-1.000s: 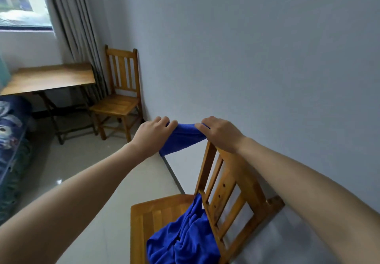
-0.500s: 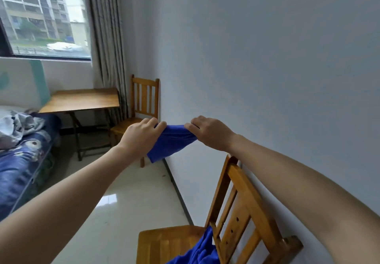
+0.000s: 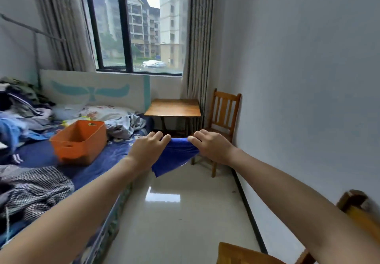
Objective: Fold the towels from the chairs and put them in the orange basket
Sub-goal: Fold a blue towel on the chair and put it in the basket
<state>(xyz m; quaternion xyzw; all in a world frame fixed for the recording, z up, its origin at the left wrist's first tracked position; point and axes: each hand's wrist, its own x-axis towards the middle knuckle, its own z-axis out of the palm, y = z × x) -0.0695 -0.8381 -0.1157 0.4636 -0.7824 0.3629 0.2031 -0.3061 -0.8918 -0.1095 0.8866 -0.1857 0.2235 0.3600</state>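
Note:
A folded blue towel hangs in the air between my two hands, over the floor beside the bed. My left hand grips its left end and my right hand grips its right end, fingers curled over the top edge. The orange basket stands on the bed to the left of my hands, its inside hidden by its wall. A wooden chair stands against the far wall, and part of a near chair shows at the bottom right.
The bed on the left is strewn with clothes and bedding. A small wooden table stands under the window next to the far chair. Shiny tiled floor runs between the bed and the right wall.
The view has swung left from the near chair to the bed and window. The basket has come into sight. Both hands keep hold of the blue towel; the towel on the near chair is out of view.

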